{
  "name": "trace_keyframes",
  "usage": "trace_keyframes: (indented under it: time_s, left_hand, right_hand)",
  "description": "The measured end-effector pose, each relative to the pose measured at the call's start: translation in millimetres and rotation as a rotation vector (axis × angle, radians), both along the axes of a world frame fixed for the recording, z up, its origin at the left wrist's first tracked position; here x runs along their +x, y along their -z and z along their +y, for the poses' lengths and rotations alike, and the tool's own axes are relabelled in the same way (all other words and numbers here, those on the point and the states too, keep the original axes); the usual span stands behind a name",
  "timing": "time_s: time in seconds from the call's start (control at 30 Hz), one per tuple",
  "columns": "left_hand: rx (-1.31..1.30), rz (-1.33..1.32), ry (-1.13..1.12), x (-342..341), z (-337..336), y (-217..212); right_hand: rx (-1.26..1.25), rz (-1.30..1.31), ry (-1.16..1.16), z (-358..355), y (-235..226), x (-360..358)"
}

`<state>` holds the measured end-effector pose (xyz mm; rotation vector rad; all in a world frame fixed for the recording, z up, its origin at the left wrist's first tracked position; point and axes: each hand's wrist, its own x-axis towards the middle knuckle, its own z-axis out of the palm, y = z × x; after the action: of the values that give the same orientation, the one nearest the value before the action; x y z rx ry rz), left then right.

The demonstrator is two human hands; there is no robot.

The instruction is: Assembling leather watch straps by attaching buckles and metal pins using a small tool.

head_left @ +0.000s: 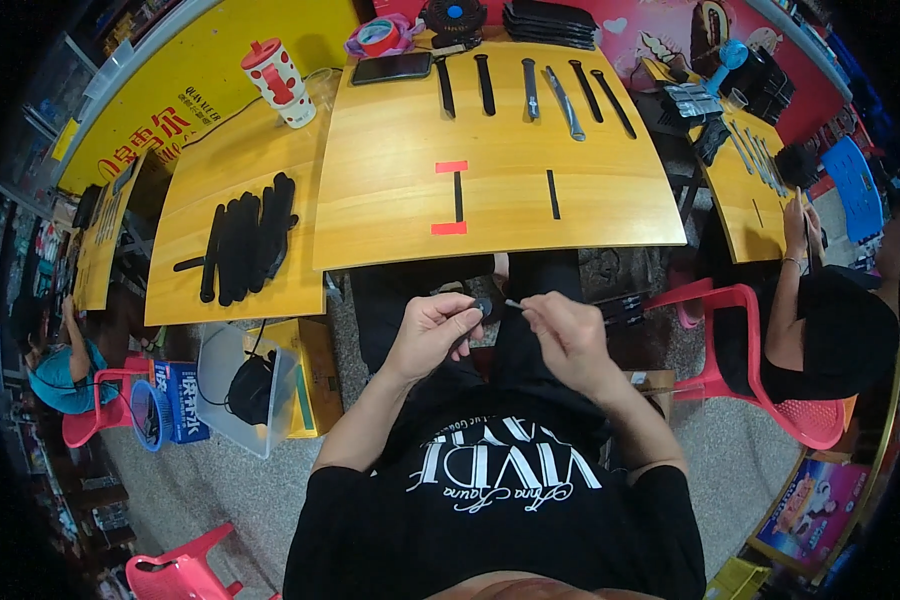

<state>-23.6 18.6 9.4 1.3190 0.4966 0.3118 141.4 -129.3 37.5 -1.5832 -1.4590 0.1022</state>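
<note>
My left hand [435, 330] is held over my lap below the table edge, pinching a small dark round part [483, 306] at its fingertips. My right hand [565, 335] is beside it, fingers closed on a thin pale pin-like piece [513, 304] that points at the dark part. On the yellow wooden table [490, 150] in front lie two short black strips [458, 196] [553, 194], one of them between two red tape marks [450, 167]. Along the far edge rests a row of several long dark and metal tools [530, 88].
A black phone [391, 67], tape rolls [378, 37] and a small fan [452, 18] sit at the table's far side. The left table holds a pile of black strips [245, 245] and a red-and-white cup [280, 82]. A person in a red chair [770, 400] sits right; another sits left.
</note>
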Motion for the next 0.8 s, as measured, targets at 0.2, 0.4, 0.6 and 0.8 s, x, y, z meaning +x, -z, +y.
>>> trace_keyframes:
  time_s: [0.2, 0.4, 0.6, 0.8]
  left_hand:
    - [-0.202, -0.117, -0.024, 0, -5, 4]
    - [-0.22, -0.15, -0.034, 3, -9, 5]
    - [-0.214, -0.166, -0.037, 3, -10, 5]
    - [-0.236, -0.166, -0.044, 3, -10, 3]
  right_hand:
    - [0.048, -0.02, 0.101, 3, 15, -27]
    - [0.022, -0.054, 0.121, 1, 13, -28]
    - [0.028, -0.066, 0.111, 1, 13, -28]
    - [0.053, -0.067, 0.132, 1, 16, -30]
